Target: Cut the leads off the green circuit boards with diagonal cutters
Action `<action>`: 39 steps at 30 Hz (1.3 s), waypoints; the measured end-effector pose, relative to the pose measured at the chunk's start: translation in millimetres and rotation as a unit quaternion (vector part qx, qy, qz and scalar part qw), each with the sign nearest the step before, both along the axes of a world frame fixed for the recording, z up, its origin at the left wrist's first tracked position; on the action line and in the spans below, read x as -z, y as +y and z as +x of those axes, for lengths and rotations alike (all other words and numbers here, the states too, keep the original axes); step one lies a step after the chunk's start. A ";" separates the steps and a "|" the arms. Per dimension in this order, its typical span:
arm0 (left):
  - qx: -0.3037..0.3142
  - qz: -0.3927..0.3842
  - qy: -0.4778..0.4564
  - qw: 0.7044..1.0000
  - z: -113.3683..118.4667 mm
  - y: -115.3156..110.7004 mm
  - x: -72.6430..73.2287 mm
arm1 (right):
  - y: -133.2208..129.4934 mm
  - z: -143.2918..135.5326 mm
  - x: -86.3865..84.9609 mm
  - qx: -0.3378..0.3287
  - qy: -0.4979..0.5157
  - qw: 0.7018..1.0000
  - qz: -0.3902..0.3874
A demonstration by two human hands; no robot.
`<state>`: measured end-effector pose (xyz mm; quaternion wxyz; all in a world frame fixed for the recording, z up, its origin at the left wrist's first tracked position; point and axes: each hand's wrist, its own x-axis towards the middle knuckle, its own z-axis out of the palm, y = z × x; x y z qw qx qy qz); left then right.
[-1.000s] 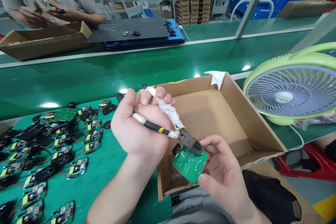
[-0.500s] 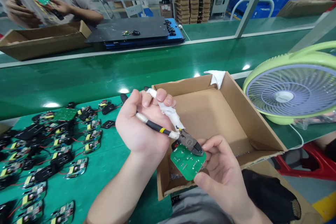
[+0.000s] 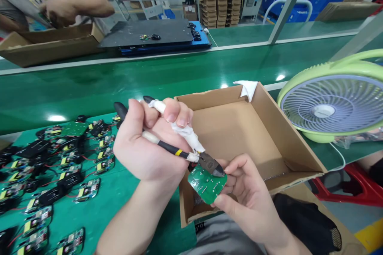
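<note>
Head view: over the cardboard box's (image 3: 272, 131) near-left part, the right hand (image 3: 251, 199) pinches a green circuit board (image 3: 206, 186); the left hand (image 3: 154, 147) grips diagonal cutters (image 3: 208, 162), long axis slanting toward the box's near wall.

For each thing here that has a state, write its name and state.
Left hand: curled round pliers
Pliers: handles spread, tips over circuit board
Right hand: gripping circuit board
Circuit board: held, green face showing
Near cardboard box: open-topped
Fan: running or not, unclear
</note>
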<state>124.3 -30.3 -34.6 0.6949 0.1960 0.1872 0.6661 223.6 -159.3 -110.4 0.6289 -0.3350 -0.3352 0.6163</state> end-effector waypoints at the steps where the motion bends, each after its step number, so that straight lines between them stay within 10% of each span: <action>1: 0.005 0.002 -0.002 1.000 -0.3 0.1 -0.1 | 0.3 0.3 -0.1 -0.001 0.004 1.000 0.002; 39: 0.048 -0.097 -0.050 0.993 3.0 6.0 3.1 | -3.3 2.9 1.9 0.007 0.011 1.000 0.000</action>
